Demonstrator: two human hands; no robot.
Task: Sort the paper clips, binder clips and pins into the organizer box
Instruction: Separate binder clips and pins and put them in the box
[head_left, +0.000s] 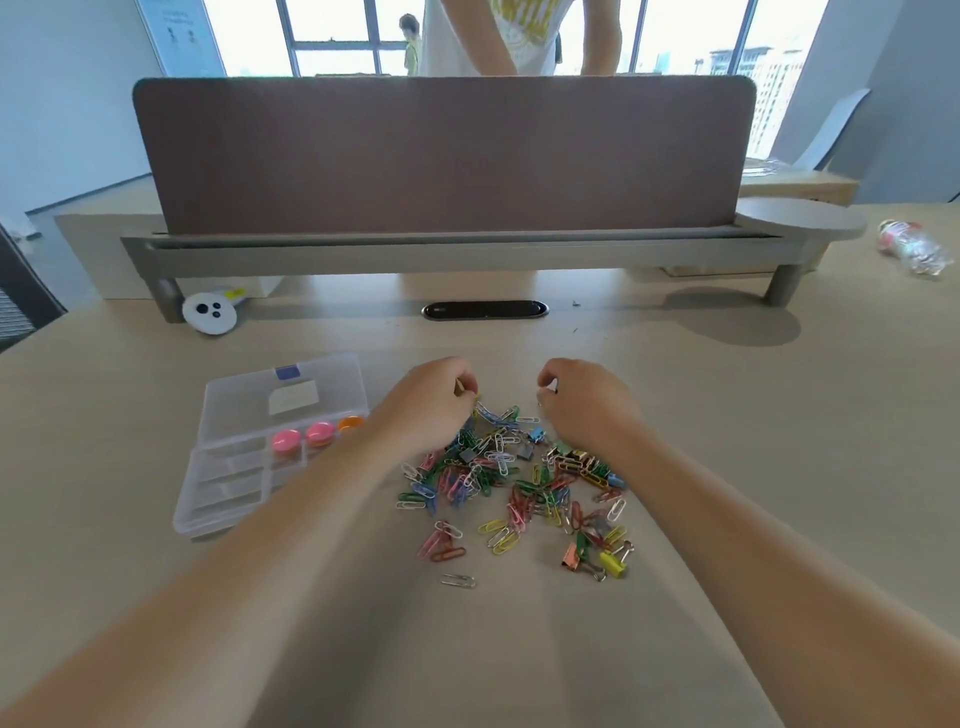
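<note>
Pale wood-grain table (727, 467) fills the scene, backed by a brown fabric divider panel (441, 156) and bright windows, where a person in a white printed T-shirt (519, 36) stands. At centre lies a loose heap of coloured paper clips (498, 467) in red, green, blue, yellow, pink and white, with small binder clips (524, 451) mixed in. A yellow binder clip (613, 564) and a copper-coloured binder clip (570, 558) sit at its near right edge, and one silver paper clip (458, 580) lies apart on the near side. Two bare forearms reach in from the bottom edge. The left hand (436, 400) and right hand (582, 402) hover at the far edge of the heap, a little apart, fingers curled inward with the tips drawn together. Whether either holds a clip cannot be told. Left of the heap, partly covered by the left forearm, sits a clear plastic organizer box (208, 499) with its lid (244, 405) lying open behind it. Two pink round-headed pins (285, 441) and an orange round-headed pin (350, 423) rest in its far row of compartments. Beyond are a black oval cable port (484, 309) and a white round gadget (209, 312). A crushed plastic bottle (909, 249) lies far right.
</note>
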